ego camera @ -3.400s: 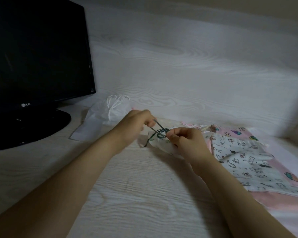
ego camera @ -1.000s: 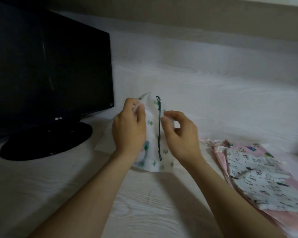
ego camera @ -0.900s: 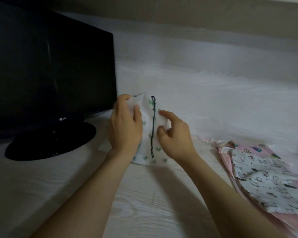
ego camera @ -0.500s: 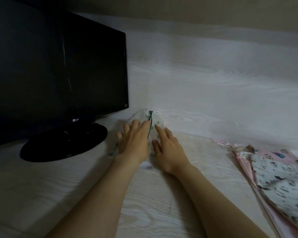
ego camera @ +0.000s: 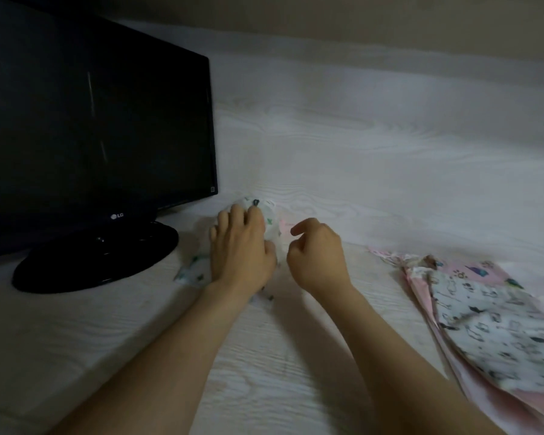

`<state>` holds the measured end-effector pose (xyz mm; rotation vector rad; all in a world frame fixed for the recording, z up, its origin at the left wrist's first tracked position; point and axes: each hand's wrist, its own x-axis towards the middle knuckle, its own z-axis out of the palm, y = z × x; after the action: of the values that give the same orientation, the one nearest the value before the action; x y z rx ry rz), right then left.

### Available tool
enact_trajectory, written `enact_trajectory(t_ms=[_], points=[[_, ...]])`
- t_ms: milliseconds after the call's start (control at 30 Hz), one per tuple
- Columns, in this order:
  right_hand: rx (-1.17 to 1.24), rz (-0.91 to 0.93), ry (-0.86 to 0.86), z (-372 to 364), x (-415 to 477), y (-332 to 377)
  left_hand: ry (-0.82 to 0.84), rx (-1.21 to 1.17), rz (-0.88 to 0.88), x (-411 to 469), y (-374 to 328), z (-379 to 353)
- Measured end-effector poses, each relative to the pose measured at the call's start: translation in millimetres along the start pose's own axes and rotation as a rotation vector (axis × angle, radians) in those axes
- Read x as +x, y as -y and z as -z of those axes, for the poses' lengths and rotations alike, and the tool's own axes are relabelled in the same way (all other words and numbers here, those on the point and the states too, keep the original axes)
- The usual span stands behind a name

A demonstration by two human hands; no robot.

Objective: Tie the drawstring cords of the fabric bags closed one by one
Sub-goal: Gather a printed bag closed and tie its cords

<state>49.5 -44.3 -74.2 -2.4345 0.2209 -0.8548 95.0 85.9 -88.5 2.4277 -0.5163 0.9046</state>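
Observation:
A white fabric bag with small green prints [ego camera: 272, 222] lies on the desk by the monitor foot, its dark green cord knot [ego camera: 256, 202] showing at the far end. My left hand [ego camera: 241, 246] lies flat on top of this bag with straight fingers, pressing it down and hiding most of it. My right hand [ego camera: 316, 252] hovers just to the right of the bag, fingers loosely curled, holding nothing. A stack of more bags [ego camera: 484, 315], pink ones under a white one with black animal prints, lies at the right.
A black LG monitor [ego camera: 91, 130] on a round black foot [ego camera: 98, 259] stands at the left, close to the bag. The pale wood-grain desk [ego camera: 264, 372] meets a white wall panel [ego camera: 374, 146] behind.
The green-print bag, held up in both hands a second ago, now lies on the desk beside the monitor foot. My right hand has lifted off it and curled; my left stays flat on it.

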Motion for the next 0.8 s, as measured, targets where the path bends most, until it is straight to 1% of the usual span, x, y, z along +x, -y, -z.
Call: enact_trajectory(t_ms=[33, 67, 133, 200, 233, 333, 367, 433, 500, 533, 633, 733, 800], points=[[-0.003, -0.018, -0.005, 9.2, 0.3, 1.5, -0.032, -0.074, -0.056, -3.5, -6.0, -1.8], [-0.001, -0.032, -0.01, 17.7, -0.8, 1.6, -0.012, -0.156, -0.101, -7.5, -12.1, -3.9], [-0.004, -0.053, -0.02, 37.1, -7.6, -2.0, 0.129, -0.263, -0.152, -16.5, -27.7, -9.9], [-0.082, -0.074, -0.032, 58.0, -16.6, -13.8, 0.284, -0.321, -0.214, -23.2, -44.3, -18.8], [-0.177, -0.076, -0.031, 67.0, -19.7, -21.1, 0.352, -0.345, -0.249, -24.9, -49.2, -24.3], [-0.67, -0.13, 0.01, 96.7, -30.0, -53.3, 0.502, -0.417, -0.348, -31.3, -68.0, -38.6], [-0.801, -0.183, 0.036, 102.8, -33.2, -63.3, 0.539, -0.436, -0.355, -32.7, -70.5, -42.0], [-0.946, -0.329, 0.081, 109.5, -39.4, -83.8, 0.615, -0.461, -0.369, -36.5, -72.3, -45.9], [-0.97, -0.469, 0.095, 109.9, -43.8, -105.4, 0.671, -0.449, -0.402, -39.4, -71.8, -50.7], [-0.943, -0.501, 0.108, 108.7, -44.9, -114.1, 0.687, -0.43, -0.415, -39.5, -70.9, -51.0], [-0.863, -0.441, 0.113, 106.5, -45.7, -128.8, 0.689, -0.374, -0.419, -39.3, -71.5, -49.3], [-0.849, -0.407, 0.027, 107.6, -42.1, -124.9, 0.667, -0.335, -0.437, -38.5, -77.3, -46.3], [-0.89, -0.393, -0.028, 110.4, -41.9, -117.3, 0.652, -0.311, -0.448, -39.5, -79.2, -46.3]])
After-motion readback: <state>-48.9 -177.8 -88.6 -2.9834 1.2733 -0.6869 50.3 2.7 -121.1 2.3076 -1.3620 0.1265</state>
